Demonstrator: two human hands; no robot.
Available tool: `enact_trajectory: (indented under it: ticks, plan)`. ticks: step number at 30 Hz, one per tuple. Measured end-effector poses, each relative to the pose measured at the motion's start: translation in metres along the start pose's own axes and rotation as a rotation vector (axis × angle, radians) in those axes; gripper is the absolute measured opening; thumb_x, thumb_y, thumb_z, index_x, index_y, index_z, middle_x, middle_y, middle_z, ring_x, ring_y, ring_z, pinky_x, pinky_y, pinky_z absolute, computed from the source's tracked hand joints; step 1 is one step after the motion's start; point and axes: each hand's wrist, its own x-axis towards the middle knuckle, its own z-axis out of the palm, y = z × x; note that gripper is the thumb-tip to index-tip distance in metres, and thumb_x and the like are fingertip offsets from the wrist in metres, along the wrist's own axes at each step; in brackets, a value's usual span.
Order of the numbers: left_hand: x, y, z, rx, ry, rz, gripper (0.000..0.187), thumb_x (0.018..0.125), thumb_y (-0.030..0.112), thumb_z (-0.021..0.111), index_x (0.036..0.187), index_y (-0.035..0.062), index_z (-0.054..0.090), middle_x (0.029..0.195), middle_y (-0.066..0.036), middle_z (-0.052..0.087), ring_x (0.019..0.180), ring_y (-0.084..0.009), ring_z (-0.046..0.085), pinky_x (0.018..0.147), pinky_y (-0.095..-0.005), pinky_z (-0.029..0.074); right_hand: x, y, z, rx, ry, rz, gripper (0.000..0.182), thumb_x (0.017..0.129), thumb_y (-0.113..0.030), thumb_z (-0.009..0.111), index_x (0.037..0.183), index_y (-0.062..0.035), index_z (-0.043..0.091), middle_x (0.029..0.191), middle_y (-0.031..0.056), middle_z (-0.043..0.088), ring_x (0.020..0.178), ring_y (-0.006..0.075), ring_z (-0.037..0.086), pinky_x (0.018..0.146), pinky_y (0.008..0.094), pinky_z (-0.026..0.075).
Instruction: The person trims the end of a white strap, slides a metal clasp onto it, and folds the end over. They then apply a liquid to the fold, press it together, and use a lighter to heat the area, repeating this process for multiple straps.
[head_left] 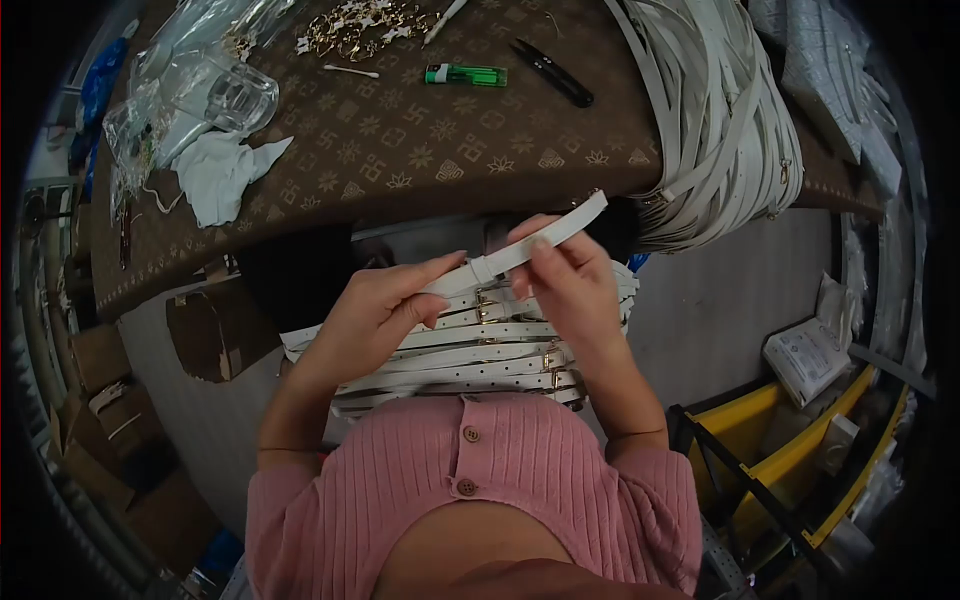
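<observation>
Between my two hands is a white belt (492, 266), its free end pointing up to the right and a white keeper loop around its middle. My left hand (392, 298) pinches the belt left of the loop. With thumb and fingers, my right hand (562, 268) grips it nearer the free end. Below them, across my lap, lies a pile of white belts (470, 345) with punched holes and gold buckles. The lower part of the held belt is hidden by my left hand and merges with the pile.
On the patterned brown tablecloth (400, 130) lie a green lighter (466, 75), black tweezers (552, 73), a cotton swab (351, 72), gold chain pieces (365, 28) and a white cloth (222, 175). White belts (720, 120) hang over the table's right edge. A yellow-sided crate (770, 450) stands lower right.
</observation>
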Motion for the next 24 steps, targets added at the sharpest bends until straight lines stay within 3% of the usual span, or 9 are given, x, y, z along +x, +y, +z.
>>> enact_trajectory:
  ticks: [2,6,8,12,18,20,24]
  plan:
    - [-0.002,-0.005,-0.002,-0.011,0.006,0.026,0.039,0.081,0.004,0.053,0.12,0.0011,0.047,0.07,-0.011,0.057,0.058,-0.0134,0.054,0.057,-0.024,0.044,-0.001,-0.007,-0.011,-0.031,0.027,-0.025,0.017,0.086,-0.011,0.053,0.094,0.0041,0.055,0.074,0.0068,0.056,0.064,0.0102,0.052,0.057,0.0228,0.042]
    - [-0.006,-0.003,-0.001,0.041,0.0,-0.019,0.037,0.078,-0.001,0.052,0.116,-0.0015,0.05,0.075,-0.009,0.057,0.061,-0.0115,0.052,0.057,-0.0214,0.043,0.003,-0.005,-0.008,-0.078,0.113,-0.102,0.017,0.085,-0.009,0.053,0.094,0.0049,0.056,0.069,0.0072,0.057,0.06,0.0107,0.053,0.054,0.0224,0.041]
    - [-0.004,0.001,0.002,0.105,0.131,0.091,0.036,0.077,-0.001,0.054,0.113,-0.0013,0.052,0.075,-0.008,0.056,0.064,-0.0116,0.053,0.058,-0.0211,0.044,0.004,-0.004,-0.004,-0.094,0.126,-0.108,0.017,0.085,-0.009,0.053,0.093,0.005,0.057,0.069,0.0073,0.057,0.059,0.0106,0.053,0.053,0.0219,0.041]
    - [0.0,0.005,0.009,0.076,0.191,0.082,0.031,0.076,-0.001,0.056,0.107,-0.0025,0.055,0.075,-0.008,0.054,0.065,-0.012,0.052,0.056,-0.0208,0.042,0.006,0.004,0.008,-0.21,0.152,-0.05,0.016,0.084,-0.009,0.055,0.09,0.005,0.058,0.069,0.0079,0.059,0.056,0.0099,0.053,0.05,0.0212,0.041]
    - [-0.003,-0.01,-0.001,0.089,0.177,0.106,0.025,0.076,0.002,0.06,0.101,-0.0015,0.058,0.071,-0.008,0.052,0.057,-0.0122,0.047,0.052,-0.023,0.038,0.005,-0.011,-0.004,-0.17,0.273,-0.142,0.02,0.085,-0.012,0.054,0.09,0.0068,0.059,0.073,0.0104,0.06,0.055,0.0103,0.055,0.049,0.0212,0.041]
    - [-0.004,-0.009,-0.003,0.138,0.181,0.118,0.025,0.076,0.001,0.06,0.1,-0.0016,0.058,0.07,-0.007,0.052,0.056,-0.0111,0.046,0.05,-0.0225,0.037,0.005,-0.01,-0.002,-0.219,0.236,-0.165,0.027,0.089,-0.015,0.046,0.092,0.0091,0.056,0.073,0.0155,0.06,0.053,0.011,0.053,0.049,0.0201,0.041]
    - [-0.004,-0.007,-0.003,0.121,0.219,0.133,0.025,0.076,0.001,0.06,0.101,-0.0013,0.058,0.069,-0.006,0.051,0.055,-0.0108,0.045,0.048,-0.0222,0.036,0.007,-0.01,-0.004,-0.139,0.184,-0.151,0.034,0.091,-0.02,0.039,0.099,0.0106,0.053,0.078,0.0172,0.061,0.057,0.0127,0.055,0.052,0.0219,0.042]
